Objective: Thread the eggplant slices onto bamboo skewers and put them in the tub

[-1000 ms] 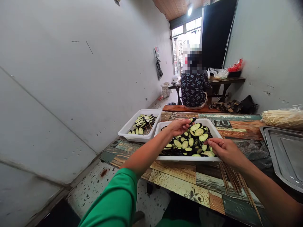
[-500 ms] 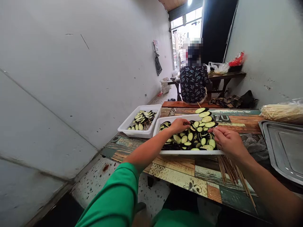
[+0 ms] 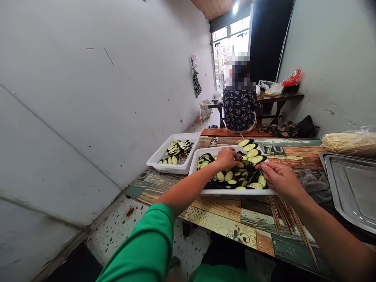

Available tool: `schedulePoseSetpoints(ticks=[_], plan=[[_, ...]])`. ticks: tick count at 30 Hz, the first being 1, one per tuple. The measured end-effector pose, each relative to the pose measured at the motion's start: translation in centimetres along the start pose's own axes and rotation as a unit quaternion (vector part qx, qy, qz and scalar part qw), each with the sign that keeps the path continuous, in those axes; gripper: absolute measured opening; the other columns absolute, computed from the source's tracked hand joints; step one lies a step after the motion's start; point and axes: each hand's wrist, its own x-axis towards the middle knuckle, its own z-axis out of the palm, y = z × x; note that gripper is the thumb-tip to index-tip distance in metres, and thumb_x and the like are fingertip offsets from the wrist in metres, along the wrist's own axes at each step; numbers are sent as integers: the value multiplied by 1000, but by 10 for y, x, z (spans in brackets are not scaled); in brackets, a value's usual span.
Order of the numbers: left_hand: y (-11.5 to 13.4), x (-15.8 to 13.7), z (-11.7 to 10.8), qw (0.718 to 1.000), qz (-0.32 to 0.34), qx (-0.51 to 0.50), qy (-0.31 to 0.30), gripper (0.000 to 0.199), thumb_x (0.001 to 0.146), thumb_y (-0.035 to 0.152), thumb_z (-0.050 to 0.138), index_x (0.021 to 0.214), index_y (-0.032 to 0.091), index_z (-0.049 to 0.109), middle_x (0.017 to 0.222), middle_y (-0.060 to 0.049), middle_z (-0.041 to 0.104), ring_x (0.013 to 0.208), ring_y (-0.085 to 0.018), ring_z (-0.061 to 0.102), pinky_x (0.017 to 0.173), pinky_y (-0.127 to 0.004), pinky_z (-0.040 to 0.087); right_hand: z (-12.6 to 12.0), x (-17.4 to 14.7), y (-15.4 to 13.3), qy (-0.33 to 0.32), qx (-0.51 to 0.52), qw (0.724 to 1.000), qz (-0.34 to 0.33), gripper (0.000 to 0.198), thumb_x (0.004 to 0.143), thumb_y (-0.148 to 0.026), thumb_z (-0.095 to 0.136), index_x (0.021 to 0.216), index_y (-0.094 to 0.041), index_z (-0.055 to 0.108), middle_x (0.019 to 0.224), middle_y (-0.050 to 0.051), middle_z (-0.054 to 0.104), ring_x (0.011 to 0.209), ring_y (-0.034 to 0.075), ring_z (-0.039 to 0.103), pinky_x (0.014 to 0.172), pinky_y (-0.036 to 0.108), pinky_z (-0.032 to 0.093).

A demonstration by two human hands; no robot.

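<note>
My right hand (image 3: 277, 176) is closed on the near end of a wooden skewer threaded with several eggplant slices (image 3: 253, 153), pale green with dark skin. The skewer points away from me over the tray, its tip bare at the far end. Just left of it, my left hand (image 3: 227, 158) reaches into the white tray (image 3: 235, 192) with fingers curled down on an eggplant slice (image 3: 240, 165). Loose slices fill this tray. A second white tray (image 3: 173, 168) to the left holds slices on skewers.
Loose bamboo skewers (image 3: 289, 215) lie at the table's near right. Metal trays (image 3: 352, 184), a crumpled plastic bag (image 3: 313, 184) and a bagged bundle of pale sticks (image 3: 349, 141) are on the right. A person (image 3: 239, 107) sits ahead, back turned, by another table (image 3: 282, 98).
My left hand has moved slightly right and lower among the loose slices, its fingers curling down. My right hand and the loaded skewer have shifted a little left.
</note>
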Motion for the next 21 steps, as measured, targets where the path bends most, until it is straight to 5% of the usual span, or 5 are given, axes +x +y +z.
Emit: schedulePoseSetpoints(ticks=[2,6,9,11,21], plan=[[1,1,-12,981,-75,-176,32,15,60,15,77,67,16,63,90,-6,66,99,-23,59,92,-37,43,0,0,0,-18,-13,1000,17,49,76,-56,53,92,-10,62,44,-10,26,37,5,20,38,21,12],[0,1,-29,886,-180,-424,47,13,73,13,69,79,14,57,71,-3,64,66,-13,63,74,-32,50,-1,0,-2,-51,-86,995,11,50,76,-58,50,89,-12,64,45,-9,28,39,6,21,40,22,13],[1,1,-35,798,-215,-559,63,18,71,7,69,84,13,58,72,-3,66,64,-12,65,70,-27,50,-1,-1,-6,-75,-118,990,17,51,74,-60,50,86,-13,65,45,-8,28,40,7,21,41,23,13],[2,2,-37,765,-225,-599,72,18,71,5,69,83,13,58,74,-4,68,67,-13,66,69,-27,50,-1,-2,-9,-87,-122,988,24,51,73,-60,50,86,-13,65,45,-7,29,40,7,21,40,23,14],[-2,7,-38,725,-257,-628,120,11,82,4,54,75,12,57,65,-4,65,60,-10,63,65,-23,49,-1,-4,-12,-85,-131,988,23,50,74,-57,48,87,-12,65,47,-7,29,42,7,22,41,24,14]])
